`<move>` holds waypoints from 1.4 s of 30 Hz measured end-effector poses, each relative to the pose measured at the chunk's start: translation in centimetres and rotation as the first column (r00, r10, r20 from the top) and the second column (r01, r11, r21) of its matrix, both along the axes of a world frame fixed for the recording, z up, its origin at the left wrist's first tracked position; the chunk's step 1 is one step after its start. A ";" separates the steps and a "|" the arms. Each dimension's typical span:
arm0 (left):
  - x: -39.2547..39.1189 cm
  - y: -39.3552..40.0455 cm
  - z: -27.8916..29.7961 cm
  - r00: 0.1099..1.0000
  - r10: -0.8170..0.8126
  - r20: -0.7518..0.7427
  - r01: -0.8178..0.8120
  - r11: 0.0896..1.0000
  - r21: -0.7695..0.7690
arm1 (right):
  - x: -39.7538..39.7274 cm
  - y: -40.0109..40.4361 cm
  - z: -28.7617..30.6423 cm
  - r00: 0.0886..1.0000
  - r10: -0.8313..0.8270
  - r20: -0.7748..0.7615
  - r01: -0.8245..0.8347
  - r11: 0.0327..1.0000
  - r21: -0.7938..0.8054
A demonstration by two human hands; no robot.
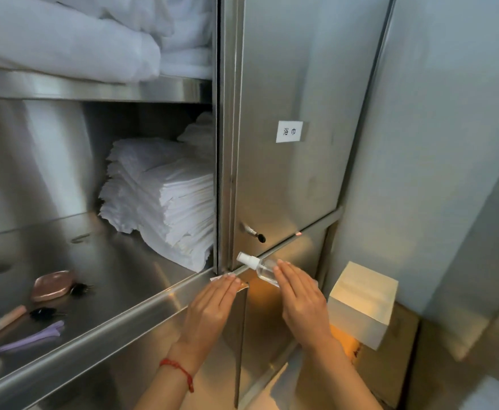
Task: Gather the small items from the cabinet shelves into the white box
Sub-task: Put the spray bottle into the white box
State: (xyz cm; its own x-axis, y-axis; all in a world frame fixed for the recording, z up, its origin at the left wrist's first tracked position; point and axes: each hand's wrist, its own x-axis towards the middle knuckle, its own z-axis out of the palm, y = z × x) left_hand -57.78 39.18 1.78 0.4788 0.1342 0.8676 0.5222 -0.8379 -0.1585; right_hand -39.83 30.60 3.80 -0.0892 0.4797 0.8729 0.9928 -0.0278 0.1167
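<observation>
Head view of an open stainless-steel cabinet (286,84) and both hands at its lower shelf edge. The right hand (303,303) holds a small clear plastic spray bottle with a white cap (257,266); its fingers (286,276) lie nearly straight over the bottle's body, and the thumb is hidden, so the exact grip cannot be told. The bottle is tilted, cap up and to the left, in front of the cabinet's centre post, just above the shelf's front edge. The left hand (211,309), with a red cord bracelet (180,371) at the wrist, is palm down with straight fingers resting on a thin white paper-like piece (244,286) at the shelf lip. The white cardboard box (363,306) stands to the right of the hands, on a brown carton (390,365). On the steel shelf (109,276), well left of the hands, lie a rose-coloured oval case (51,285), two black hair clips (43,312), a pink stick (3,321) and a lilac handled tool (32,338). A stack of folded white cloths (165,199) occupies the shelf's rear right; rolled white towels (79,37) fill the shelf above. A white label (289,131) is fixed to the closed door.
</observation>
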 end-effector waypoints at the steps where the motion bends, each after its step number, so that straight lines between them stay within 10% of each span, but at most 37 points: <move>1: 1.1 -0.2 0.1 1.000 -0.010 -0.002 0.010 1.000 0.006 | 0.9 -0.3 0.1 1.000 -0.012 0.003 0.012 1.000 0.000; 42: 37.4 4.8 -0.5 0.874 -0.485 0.029 0.485 0.871 -0.080 | 32.2 -1.2 -2.3 0.908 -0.412 -0.083 0.402 0.909 -0.111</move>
